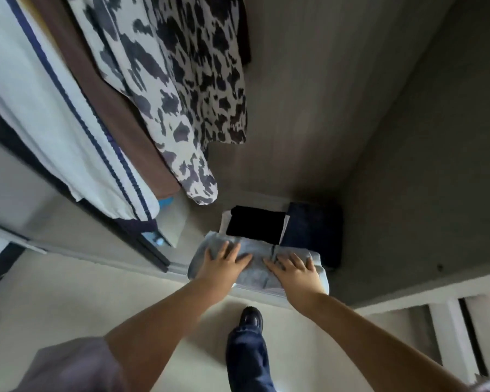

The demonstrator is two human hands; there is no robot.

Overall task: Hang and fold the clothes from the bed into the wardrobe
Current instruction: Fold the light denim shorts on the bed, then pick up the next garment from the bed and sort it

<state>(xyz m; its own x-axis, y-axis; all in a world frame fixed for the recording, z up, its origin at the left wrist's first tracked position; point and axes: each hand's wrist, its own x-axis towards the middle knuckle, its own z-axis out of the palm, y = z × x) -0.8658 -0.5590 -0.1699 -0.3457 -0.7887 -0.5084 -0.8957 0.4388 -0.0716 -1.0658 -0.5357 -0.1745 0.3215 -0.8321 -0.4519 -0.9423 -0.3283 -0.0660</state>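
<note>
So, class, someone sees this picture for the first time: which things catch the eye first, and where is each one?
First come the two hands, left hand and right hand, laid flat on a folded grey garment at the front edge of the wardrobe floor. Next is the black-and-white blotched garment hanging above, at upper left. Behind the grey one lie a folded black piece and a navy one to its right.

Hanging patterned garment (181, 89), brown garment (116, 114) and white blue-striped garment (54, 108) running off the top edge with hangers unseen, left hand (224, 261) and right hand (293, 268) covering part of the folded grey cloth (255, 274), black folded item (256, 226) hiding something pale beneath
</note>
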